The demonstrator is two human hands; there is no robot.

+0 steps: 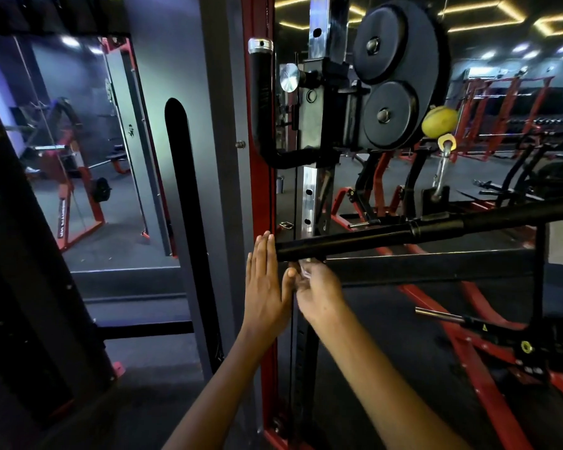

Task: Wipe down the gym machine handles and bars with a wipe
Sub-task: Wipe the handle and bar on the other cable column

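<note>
Two hands meet at bar (371, 237) near end: left hand (265, 280) flat, fingers straight; right hand (316, 287) pinching wipe (304, 271) just beneath; bar runs away rightward.

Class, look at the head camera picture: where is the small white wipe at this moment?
The small white wipe sits low in the centre of the head view, pinched in the right hand, just under the near end of the long black bar, beside the open left hand.
</note>
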